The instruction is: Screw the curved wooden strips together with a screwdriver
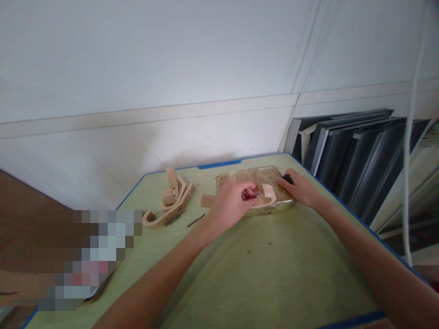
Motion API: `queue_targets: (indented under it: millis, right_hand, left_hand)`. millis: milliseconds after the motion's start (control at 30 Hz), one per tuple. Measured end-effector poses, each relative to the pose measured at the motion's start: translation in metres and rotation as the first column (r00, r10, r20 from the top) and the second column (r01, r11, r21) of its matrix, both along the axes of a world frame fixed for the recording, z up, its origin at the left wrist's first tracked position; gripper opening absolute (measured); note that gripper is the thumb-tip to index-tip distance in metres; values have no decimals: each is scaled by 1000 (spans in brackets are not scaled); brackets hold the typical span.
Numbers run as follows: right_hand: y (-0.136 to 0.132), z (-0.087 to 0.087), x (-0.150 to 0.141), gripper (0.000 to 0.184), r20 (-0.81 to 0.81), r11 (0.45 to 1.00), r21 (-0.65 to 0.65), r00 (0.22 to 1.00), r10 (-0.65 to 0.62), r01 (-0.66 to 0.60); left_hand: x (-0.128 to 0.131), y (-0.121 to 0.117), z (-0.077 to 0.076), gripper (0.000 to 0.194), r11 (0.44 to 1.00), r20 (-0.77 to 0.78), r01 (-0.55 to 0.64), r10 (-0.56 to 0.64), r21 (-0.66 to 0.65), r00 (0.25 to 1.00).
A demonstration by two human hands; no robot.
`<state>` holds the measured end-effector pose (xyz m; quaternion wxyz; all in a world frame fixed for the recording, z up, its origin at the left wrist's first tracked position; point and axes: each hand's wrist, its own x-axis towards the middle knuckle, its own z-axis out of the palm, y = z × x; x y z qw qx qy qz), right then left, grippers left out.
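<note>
A J-shaped wooden hook (269, 197) lies on its side against a plastic-wrapped speckled block (236, 177). My left hand (229, 203) is closed over the middle of the hook, fingertips pinched inside its curve. A small dark bit shows at those fingertips, too small to name. At the block's right end, my right hand (299, 186) is wrapped round a black handle (288, 178); the rest of that tool is hidden. More wooden hooks (176, 205) are heaped to the left. Thin dark screw-like pieces (196, 220) lie between the heap and my left forearm.
The pale green tabletop (267, 278) has a blue edge and meets a white wall (206, 132) at the back. Dark panels (360, 146) lean at the right, beside a hanging white cable (407, 183). A blurred-out item (99, 256) lies at the table's left edge.
</note>
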<state>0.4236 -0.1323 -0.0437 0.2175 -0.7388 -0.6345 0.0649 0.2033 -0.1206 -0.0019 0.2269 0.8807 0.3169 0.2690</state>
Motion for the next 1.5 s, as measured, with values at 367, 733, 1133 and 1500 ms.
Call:
queue_targets:
  millis: [367,733,1133,1500]
  right_hand:
    - [0,0,0,31,-12,999,48,1000,7,-6]
    - [0,1,-2,28,-21,998,61,1000,17,-16]
    - [1,-1,-1,29,-16,998,56,1000,18,-17]
    - [1,-1,-3,29,-24,999,49,1000,15,-13]
  left_hand:
    - [-3,5,2,11,990,23,65,-62,-122,998]
    - [-4,6,3,14,995,-2,73,-73,-69,997]
    - [-4,7,7,14,993,-78,74,-67,90,995]
    - [-8,3,0,21,893,-295,171,-45,417,955]
